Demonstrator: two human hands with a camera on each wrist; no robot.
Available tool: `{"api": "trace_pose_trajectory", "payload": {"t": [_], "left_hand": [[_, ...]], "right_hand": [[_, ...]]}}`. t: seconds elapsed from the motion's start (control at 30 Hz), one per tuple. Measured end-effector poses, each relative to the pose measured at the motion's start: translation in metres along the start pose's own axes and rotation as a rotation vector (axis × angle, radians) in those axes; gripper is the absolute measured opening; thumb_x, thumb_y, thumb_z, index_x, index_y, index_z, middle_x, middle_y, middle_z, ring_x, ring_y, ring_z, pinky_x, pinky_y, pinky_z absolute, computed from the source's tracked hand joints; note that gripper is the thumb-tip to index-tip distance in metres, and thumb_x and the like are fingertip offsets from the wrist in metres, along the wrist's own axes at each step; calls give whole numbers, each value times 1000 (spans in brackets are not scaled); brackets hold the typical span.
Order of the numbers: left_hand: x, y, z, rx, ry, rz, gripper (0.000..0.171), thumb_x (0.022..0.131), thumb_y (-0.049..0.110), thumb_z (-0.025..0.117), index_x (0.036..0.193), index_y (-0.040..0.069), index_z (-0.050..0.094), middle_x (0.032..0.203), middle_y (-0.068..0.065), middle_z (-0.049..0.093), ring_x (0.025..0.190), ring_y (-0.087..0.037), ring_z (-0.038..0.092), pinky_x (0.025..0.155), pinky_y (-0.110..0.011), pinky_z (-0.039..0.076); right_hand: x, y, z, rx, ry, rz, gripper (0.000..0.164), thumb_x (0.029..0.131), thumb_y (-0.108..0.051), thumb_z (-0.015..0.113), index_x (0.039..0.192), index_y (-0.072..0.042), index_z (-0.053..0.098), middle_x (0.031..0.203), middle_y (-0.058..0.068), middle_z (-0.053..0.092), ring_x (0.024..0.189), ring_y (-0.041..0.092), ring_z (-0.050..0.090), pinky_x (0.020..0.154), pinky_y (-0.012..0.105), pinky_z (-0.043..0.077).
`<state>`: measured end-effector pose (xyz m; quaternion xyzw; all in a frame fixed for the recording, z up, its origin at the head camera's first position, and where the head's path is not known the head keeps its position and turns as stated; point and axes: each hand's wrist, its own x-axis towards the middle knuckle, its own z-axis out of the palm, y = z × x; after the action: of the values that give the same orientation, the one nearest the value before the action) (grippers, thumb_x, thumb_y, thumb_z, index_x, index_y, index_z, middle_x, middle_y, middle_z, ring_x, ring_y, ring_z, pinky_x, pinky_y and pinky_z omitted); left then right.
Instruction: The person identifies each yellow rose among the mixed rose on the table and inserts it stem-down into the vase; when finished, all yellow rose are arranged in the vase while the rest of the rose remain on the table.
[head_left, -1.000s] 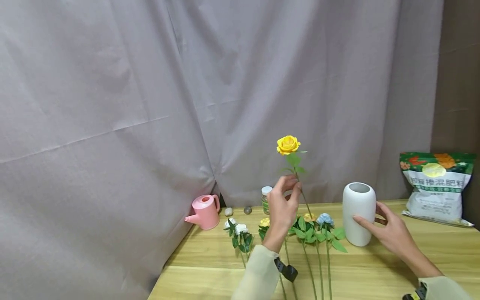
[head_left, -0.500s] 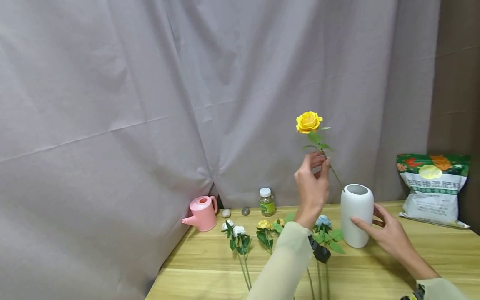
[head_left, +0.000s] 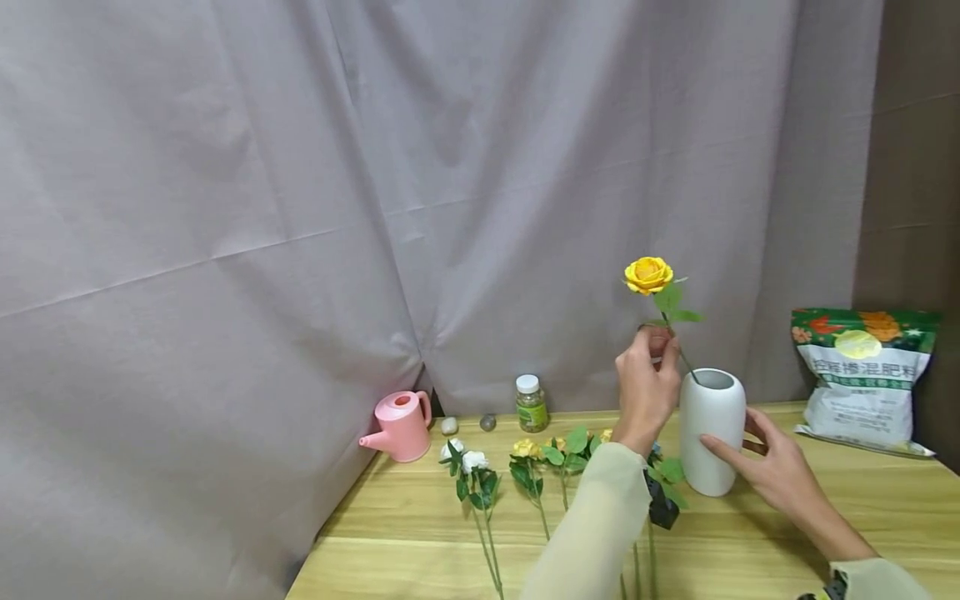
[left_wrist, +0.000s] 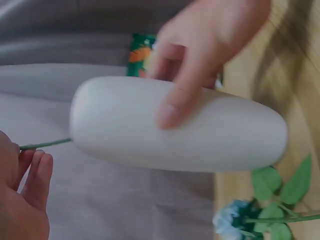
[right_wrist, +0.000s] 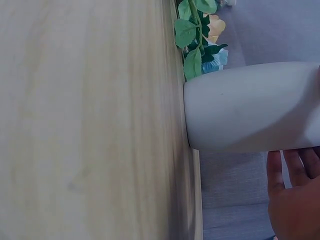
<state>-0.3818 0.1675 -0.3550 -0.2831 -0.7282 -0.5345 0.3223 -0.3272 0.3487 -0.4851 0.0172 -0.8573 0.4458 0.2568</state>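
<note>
A white vase (head_left: 711,442) stands upright on the table at the right. My right hand (head_left: 782,475) holds it from the right side, thumb across the front and fingers behind. Between thumb and fingertips, my left hand (head_left: 647,387) pinches the green stem of a yellow rose (head_left: 648,275). The stem slants down to the right, and its lower end has passed inside the vase's mouth. The left wrist view shows the stem (left_wrist: 47,144) meeting the vase's rim, with the right thumb (left_wrist: 172,112) lying on the vase wall. How deep the stem sits is hidden.
White roses (head_left: 474,462), yellow flowers (head_left: 527,448) and a blue flower (left_wrist: 232,220) lie on the table (head_left: 420,542). Behind them are a pink watering can (head_left: 405,425), two pebbles (head_left: 487,422) and a white-capped jar (head_left: 532,408). A fertilizer bag (head_left: 862,383) stands at the back right.
My left hand has carried the yellow rose rightward to the vase, rising and then lowering, so the stem end has gone into its mouth. My right hand keeps its hold on the vase.
</note>
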Motion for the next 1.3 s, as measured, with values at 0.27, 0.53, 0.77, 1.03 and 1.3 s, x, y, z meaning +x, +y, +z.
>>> {"api": "trace_pose_trajectory", "payload": {"t": [0.27, 0.53, 0.77, 1.03, 1.3], "left_hand": [[-9, -13, 14, 189, -152, -40, 5, 97, 24, 67, 96, 22, 71, 87, 15, 71, 78, 12, 61, 69, -2, 46], [-4, -7, 22, 306, -253, 10, 9, 95, 29, 69, 96, 27, 77, 92, 18, 68, 89, 7, 60, 75, -6, 45], [-3, -2, 27, 367, -264, -24, 8, 93, 30, 71, 97, 29, 78, 98, 18, 70, 97, 5, 63, 80, -9, 50], [-5, 1, 29, 325, -295, -98, 15, 91, 31, 75, 105, 31, 78, 103, 20, 72, 100, 5, 65, 77, -10, 52], [-3, 2, 25, 257, -286, -120, 13, 84, 29, 82, 95, 29, 75, 94, 17, 73, 87, 3, 65, 70, -8, 46]], "right_hand": [[2, 0, 2, -15, 3, 10, 81, 92, -41, 73, 154, -6, 35, 144, 28, 51, 111, -3, 51, 77, 9, 49], [4, -2, 6, 6, -2, 2, 77, 92, -39, 73, 153, -9, 37, 143, 23, 52, 105, -22, 37, 80, 9, 49], [3, -4, 4, 8, -9, -17, 79, 93, -39, 72, 153, -4, 35, 143, 27, 51, 104, -24, 35, 78, 7, 47], [1, -3, 3, -11, -20, -4, 79, 94, -41, 70, 153, -4, 33, 144, 28, 50, 115, 1, 52, 84, 24, 55], [0, -2, 1, -22, -31, 44, 82, 94, -45, 68, 155, -5, 30, 147, 27, 47, 128, 42, 49, 92, 43, 56]]}}
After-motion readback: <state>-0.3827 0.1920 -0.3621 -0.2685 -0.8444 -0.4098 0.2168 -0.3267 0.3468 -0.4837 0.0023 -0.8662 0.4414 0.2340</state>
